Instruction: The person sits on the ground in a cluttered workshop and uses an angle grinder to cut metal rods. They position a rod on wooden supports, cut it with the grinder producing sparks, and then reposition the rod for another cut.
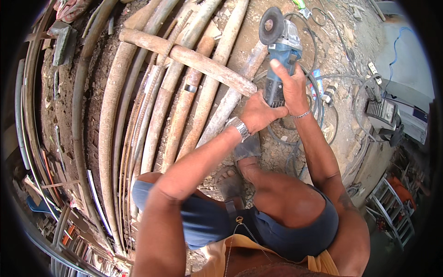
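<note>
Both hands hold a blue angle grinder [290, 54], its grey head and dark disc [272, 27] pointing away from me. My right hand [294, 87] closes around the right side of the body, thumb lying up along it. At the rear end, my left hand [261, 113] is closed on the black handle, its fingers partly hidden. Just left of the grinder ends a short rusty pipe [198, 65], lying crosswise over several long pipes [110, 106]. Whether the disc is spinning cannot be told.
Cables [318, 108] lie looped on the rubble-strewn ground at right. Beyond them are a white power strip [374, 73] and a grey boxy machine [382, 113]. An aluminium ladder [392, 210] stands at lower right. My sandalled foot [229, 183] is near the pipe ends.
</note>
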The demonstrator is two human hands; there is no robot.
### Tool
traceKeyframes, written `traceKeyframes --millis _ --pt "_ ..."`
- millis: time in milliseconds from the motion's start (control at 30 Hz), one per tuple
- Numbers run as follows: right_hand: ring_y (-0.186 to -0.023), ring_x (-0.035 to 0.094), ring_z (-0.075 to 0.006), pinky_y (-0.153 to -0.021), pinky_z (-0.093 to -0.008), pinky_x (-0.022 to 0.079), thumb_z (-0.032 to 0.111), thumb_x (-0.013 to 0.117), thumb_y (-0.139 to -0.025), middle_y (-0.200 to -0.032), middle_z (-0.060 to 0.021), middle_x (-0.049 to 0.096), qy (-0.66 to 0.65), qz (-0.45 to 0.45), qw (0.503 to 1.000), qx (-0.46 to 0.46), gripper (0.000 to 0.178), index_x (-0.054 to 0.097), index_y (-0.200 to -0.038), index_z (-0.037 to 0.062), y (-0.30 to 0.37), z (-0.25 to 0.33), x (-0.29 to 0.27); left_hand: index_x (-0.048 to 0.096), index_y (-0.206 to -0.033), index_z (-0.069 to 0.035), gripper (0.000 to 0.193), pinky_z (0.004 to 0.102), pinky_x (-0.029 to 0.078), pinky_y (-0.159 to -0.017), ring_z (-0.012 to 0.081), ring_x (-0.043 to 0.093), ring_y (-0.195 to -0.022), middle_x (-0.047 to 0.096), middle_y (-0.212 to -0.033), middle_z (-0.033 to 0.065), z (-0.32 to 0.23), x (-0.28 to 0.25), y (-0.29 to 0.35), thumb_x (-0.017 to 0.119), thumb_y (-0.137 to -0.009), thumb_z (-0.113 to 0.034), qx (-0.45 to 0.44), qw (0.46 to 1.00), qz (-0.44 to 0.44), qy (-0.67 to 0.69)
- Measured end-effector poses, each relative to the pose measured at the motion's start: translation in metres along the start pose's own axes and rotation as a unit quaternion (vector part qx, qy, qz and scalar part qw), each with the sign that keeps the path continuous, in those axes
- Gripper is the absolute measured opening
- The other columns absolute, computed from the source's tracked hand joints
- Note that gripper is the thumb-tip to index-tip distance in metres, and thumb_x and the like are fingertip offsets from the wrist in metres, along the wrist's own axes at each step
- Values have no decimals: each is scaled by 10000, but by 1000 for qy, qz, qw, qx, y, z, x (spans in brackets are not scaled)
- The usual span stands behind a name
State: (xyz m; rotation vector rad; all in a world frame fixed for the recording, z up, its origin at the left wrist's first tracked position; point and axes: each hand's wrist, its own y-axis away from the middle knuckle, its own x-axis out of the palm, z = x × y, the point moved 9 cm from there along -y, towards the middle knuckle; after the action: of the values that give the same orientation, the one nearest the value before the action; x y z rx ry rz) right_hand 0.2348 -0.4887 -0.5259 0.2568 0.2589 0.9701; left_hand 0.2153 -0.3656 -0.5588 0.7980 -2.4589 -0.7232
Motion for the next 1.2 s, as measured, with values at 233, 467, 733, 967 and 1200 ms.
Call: traceKeyframes --millis 233,467,733,967,1200 --pt "-702 675 -225 -656 -343 562 503 449 -991 -820 -116 661 -234 60 962 125 511 610 -1062 23 2 -39 -15 646 -1008 -1 378 310 543 -721 148 667 -748 692 -809 73 11 19 -11 765 -711 -203 52 995 -89 -3" --pt "-641 672 -239 -581 -354 574 530 426 -998 -782 -112 653 -220 -34 956 193 544 604 -1064 20 13 -71 -39 661 -946 -1 404 370 553 -710 255 714 -754 714 -805 150 34 30 -22 773 -675 -278 5 987 -114 -112" --pt "-621 664 -253 -582 -389 593 542 425 -1002 -822 -102 652 -239 -57 947 208 548 600 -1102 32 18 -93 -58 653 -994 14 484 377 564 -739 284 728 -809 721 -840 179 42 43 -20 791 -659 -307 8 988 -109 -105" --pt "-608 651 -251 -565 -393 581 561 444 -987 -808 -108 628 -268 -57 937 216 567 593 -1119 31 18 -94 -60 650 -1033 15 501 399 564 -771 320 726 -848 725 -888 201 42 50 -23 783 -666 -299 22 986 -107 -123" --pt "-781 635 -153 -652 -327 541 410 758 -852 -929 -70 643 -86 -54 987 123 489 588 -1102 26 22 -65 -54 602 -1056 74 599 420 563 -775 344 722 -858 712 -882 240 38 40 -12 805 -655 -322 13 982 -129 -136"
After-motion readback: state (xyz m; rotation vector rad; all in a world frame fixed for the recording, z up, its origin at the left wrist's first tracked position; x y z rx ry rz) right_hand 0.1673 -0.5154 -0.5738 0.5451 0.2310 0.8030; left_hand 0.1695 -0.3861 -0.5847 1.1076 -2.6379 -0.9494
